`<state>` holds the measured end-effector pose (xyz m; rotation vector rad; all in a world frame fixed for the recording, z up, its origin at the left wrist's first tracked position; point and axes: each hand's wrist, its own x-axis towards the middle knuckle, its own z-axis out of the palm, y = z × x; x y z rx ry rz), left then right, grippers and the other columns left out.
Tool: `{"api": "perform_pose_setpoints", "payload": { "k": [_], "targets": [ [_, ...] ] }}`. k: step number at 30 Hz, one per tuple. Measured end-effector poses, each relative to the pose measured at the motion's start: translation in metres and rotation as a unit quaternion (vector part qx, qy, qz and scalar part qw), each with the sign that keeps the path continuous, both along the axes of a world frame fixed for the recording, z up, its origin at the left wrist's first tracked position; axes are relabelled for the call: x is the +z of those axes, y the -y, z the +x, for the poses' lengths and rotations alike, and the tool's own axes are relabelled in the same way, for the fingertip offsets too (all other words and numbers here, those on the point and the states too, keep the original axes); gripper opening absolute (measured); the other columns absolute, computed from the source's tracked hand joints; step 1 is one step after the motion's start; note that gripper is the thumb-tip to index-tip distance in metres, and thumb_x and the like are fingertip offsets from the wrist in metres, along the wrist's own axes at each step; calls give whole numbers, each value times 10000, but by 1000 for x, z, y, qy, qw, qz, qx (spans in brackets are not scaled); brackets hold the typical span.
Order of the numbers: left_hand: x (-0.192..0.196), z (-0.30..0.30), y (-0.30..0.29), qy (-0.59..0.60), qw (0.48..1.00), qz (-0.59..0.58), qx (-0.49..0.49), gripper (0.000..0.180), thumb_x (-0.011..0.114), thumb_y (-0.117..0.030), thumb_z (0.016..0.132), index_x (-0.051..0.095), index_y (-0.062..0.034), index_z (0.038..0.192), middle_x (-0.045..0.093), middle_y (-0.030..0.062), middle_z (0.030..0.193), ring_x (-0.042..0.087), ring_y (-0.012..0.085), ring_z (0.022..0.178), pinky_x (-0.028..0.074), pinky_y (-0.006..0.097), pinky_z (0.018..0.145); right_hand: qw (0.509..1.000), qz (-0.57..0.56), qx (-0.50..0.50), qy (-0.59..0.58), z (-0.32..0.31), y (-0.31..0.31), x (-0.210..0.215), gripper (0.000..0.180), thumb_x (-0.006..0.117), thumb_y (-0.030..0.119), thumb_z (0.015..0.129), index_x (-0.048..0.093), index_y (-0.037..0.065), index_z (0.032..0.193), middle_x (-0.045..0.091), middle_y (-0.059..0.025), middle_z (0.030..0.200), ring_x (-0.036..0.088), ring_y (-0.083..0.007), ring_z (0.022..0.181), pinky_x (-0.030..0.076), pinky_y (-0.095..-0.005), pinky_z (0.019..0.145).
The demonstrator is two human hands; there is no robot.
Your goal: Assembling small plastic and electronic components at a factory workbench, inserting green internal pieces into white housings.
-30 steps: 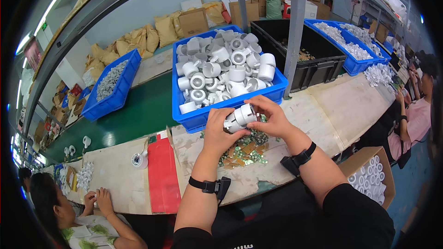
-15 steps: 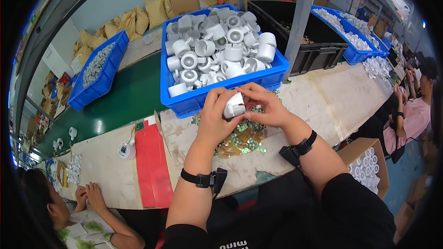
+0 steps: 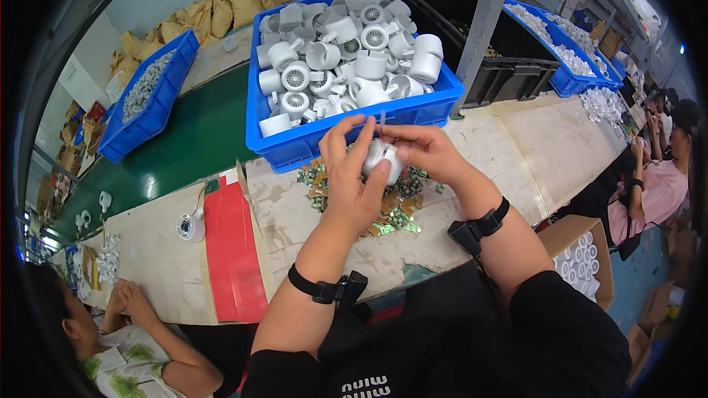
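Observation:
My left hand (image 3: 351, 180) and my right hand (image 3: 424, 149) together hold one small white round plastic part (image 3: 382, 160) just above the workbench. The left hand cups it from below and the left; the right hand's fingers pinch it from the right. Under the hands lies a pile of small green and gold pieces (image 3: 389, 203). Directly behind the hands stands a blue crate (image 3: 346, 127) full of several white fan-like plastic housings (image 3: 339, 59).
A red sheet (image 3: 230, 245) and a white tape roll (image 3: 190, 226) lie to the left on the bench. A green belt (image 3: 188, 140) runs behind, with another blue bin (image 3: 147, 103). A cardboard box of white parts (image 3: 582, 254) sits at my right. Other people sit lower left and far right.
My view has closed in on the bench. Both hands stay on the white part, which has been turned a little between the fingers.

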<state>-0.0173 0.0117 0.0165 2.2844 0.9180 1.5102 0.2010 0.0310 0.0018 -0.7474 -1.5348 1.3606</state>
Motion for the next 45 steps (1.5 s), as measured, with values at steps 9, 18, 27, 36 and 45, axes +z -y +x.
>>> {"api": "perform_pose_setpoints", "payload": {
  "k": [9,18,27,36,45],
  "targets": [
    [-14,4,9,281,939,-133,-146,219,442,-157,1111,565,11,1046,723,175,945,703,204,868,577,356,823,986,106,41,121,7,2,20,305,842,81,873,743,43,1159,694,-37,1028,656,-132,903,534,-292,755],
    [-10,4,-10,424,866,-247,-99,169,507,-115,1112,612,18,1112,713,110,906,680,132,765,551,277,683,836,218,20,503,-3,4,10,162,809,131,825,815,118,987,680,-78,1041,685,-320,922,544,-436,815],
    [-13,2,-8,371,880,-295,-42,195,583,-49,1070,665,58,1211,734,116,954,707,137,744,548,266,642,903,131,-63,405,-5,10,32,291,792,3,829,758,66,1110,713,-110,1052,711,-265,902,578,-377,793],
    [-9,14,5,230,934,-274,-12,96,719,-71,980,738,19,1007,733,61,799,682,102,691,519,252,644,988,9,-153,26,0,10,33,95,779,56,937,768,-17,996,738,-56,970,701,-99,816,600,-271,706],
    [4,15,11,85,989,-120,3,23,723,2,920,733,11,939,707,79,789,689,139,679,520,271,628,995,-65,-78,-23,-1,18,29,128,780,126,954,748,7,919,738,-57,790,685,-85,667,559,-240,556]
  ]
}}
